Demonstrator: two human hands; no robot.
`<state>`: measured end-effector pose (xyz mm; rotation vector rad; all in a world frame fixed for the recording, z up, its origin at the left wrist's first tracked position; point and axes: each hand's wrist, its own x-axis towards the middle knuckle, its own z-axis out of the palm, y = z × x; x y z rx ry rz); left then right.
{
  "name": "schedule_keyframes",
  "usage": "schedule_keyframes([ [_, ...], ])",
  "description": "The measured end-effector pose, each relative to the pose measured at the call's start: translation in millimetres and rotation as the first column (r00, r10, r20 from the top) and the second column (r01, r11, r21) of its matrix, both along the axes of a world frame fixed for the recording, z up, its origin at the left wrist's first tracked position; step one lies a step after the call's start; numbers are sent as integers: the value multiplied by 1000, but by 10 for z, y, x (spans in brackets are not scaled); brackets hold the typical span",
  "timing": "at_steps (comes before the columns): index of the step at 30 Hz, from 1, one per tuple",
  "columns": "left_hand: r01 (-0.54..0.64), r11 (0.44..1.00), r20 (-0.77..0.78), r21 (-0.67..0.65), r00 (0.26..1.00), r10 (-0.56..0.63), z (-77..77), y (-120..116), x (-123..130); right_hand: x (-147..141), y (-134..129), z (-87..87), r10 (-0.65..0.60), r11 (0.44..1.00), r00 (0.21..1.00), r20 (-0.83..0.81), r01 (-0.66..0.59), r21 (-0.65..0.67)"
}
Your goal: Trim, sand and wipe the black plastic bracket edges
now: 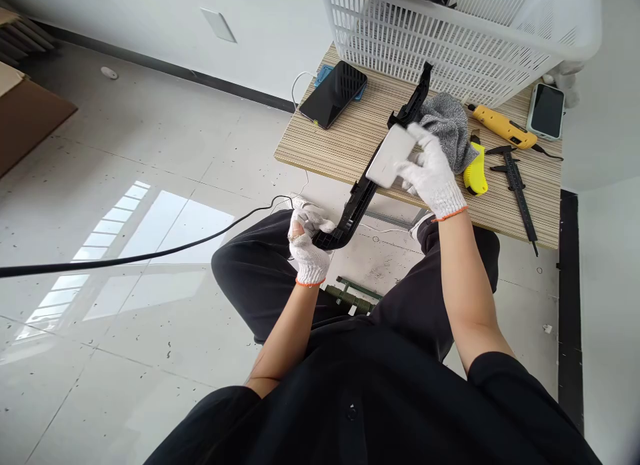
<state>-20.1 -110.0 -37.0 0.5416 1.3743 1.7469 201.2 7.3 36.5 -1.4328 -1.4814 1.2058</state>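
Note:
A long black plastic part (359, 197) slants from my lap up over the edge of the wooden table. My left hand (309, 242), in a white glove, is closed round its lower end. In my gloved right hand (434, 168) is a flat white rectangular piece (391, 156), pinched at its right side and held over the middle of the black part. Whether the white piece touches the black part is unclear. Just behind my right hand lies a crumpled grey cloth (447, 128), near the upper end of the black part.
On the table (320, 148) lie a black phone (334, 94), a yellow cutter (476, 168), a caliper (517, 188), a yellow power tool (505, 126) and another phone (547, 111). A white basket (430, 45) stands behind. A black cable (185, 249) runs in from the left.

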Motion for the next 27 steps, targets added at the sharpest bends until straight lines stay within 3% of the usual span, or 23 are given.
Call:
schedule_keyframes([
  [2,-10,1000,5,-11,1000,10,-13,-8,7,-16,6,2,-44,999,999,-12,44,14],
  [5,-10,999,-9,-31,1000,10,-26,-24,12,-18,26,1,38,998,999,23,-37,-45],
  [9,-19,999,-10,-34,1000,18,-25,-19,13,-34,27,11,-108,994,993,38,109,-17],
  [13,-47,998,-28,-36,999,46,-29,-1,12,-57,8,7,-12,999,998,54,15,-51],
  [18,-34,999,-11,-20,999,34,-22,-16,9,-31,87,-32,-215,977,977,0,215,4],
  [21,-31,999,36,-30,999,32,17,-21,12,27,181,-89,-221,975,975,-11,221,-29],
  [25,-34,999,39,5,999,34,71,-15,12,96,305,-195,-324,946,945,-52,323,-15],
  [27,-29,1000,32,-2,999,29,72,-14,8,110,342,-226,-298,955,954,-42,297,-11],
])
